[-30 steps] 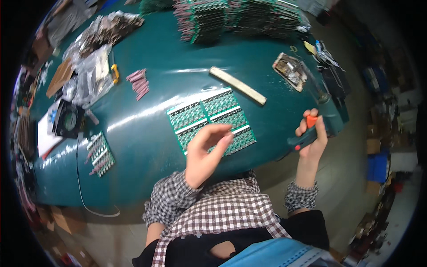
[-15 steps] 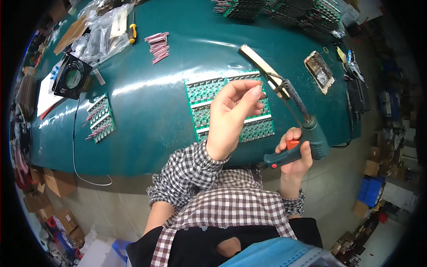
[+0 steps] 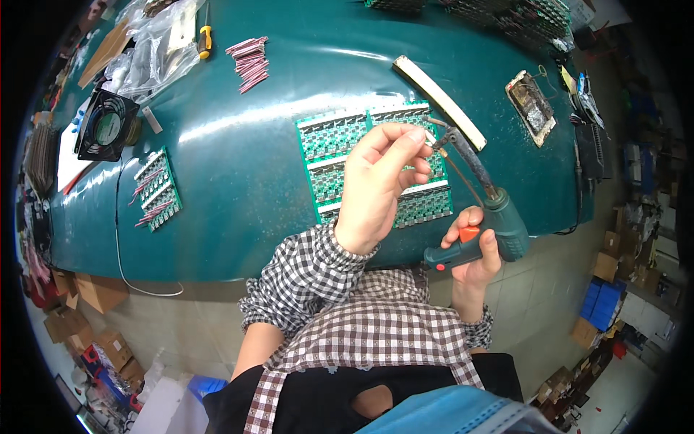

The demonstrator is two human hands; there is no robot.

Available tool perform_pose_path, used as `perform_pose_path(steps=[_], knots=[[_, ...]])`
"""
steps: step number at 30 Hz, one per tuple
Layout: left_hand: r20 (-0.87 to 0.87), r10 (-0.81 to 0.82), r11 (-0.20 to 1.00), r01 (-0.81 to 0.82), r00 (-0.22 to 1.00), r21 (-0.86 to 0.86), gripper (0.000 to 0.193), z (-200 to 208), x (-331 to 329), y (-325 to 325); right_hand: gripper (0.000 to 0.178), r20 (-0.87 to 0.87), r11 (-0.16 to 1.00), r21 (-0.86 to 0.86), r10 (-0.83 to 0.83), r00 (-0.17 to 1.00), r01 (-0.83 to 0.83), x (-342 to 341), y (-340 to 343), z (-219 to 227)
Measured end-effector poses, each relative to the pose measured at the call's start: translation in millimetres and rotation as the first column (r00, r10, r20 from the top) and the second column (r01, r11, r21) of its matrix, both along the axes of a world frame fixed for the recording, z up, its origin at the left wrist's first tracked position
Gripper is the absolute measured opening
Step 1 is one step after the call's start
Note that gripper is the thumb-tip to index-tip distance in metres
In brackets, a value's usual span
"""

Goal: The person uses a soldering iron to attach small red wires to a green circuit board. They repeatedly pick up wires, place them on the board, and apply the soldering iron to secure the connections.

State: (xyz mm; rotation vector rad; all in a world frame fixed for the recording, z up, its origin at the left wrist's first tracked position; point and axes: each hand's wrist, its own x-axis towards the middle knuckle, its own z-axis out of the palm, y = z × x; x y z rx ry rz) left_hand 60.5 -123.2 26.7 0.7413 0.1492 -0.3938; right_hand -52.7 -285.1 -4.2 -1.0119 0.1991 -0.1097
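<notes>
My right hand is wrapped round the handle of a dark green soldering gun with an orange trigger. Its dark barrel slants up and left, and the tip end is right beside the fingertips of my left hand. Those fingertips are pinched together. A tiny pale thing shows at them, too small to name. Beneath the left hand lies a panel of green circuit boards in rows, partly covered by that hand. A long off-white strip rests on the table behind the soldering gun.
A bundle of pinkish wires lies farther back. On the left are a smaller board with wires, a black fan, plastic bags and a yellow-handled screwdriver. A blackened tray sits at right; stacked boards stand behind.
The soldering gun's tip has moved left, away from the off-white strip, and is now next to my left fingertips. The whole view has shifted slightly. Both hands keep their holds.
</notes>
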Motion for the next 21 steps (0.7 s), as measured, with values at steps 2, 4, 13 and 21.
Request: perform_pose_path(steps=[2,4,13,21], knots=[[-0.022,0.001,1.000,0.000,1.000,0.014,0.013,-3,2,0,0.039,-0.002,1.000,-0.028,-0.004,1.000,0.004,0,0,-1],[-0.040,-0.011,0.999,0.012,0.999,0.033,0.013,-1,3,-1,0.038,0.010,0.998,-0.060,-0.021,1.000,0.021,-1,2,0],[-0.037,-0.065,0.973,0.072,0.997,0.221,0.038,8,-1,8,0.027,0.201,0.780,-0.486,-0.339,0.919,0.394,0,-61,17],[0.150,-0.012,0.922,-0.047,0.989,0.384,0.028,1,0,26,0.037,0.420,-0.309,-0.882,-0.170,0.892,0.356,31,-190,12]])
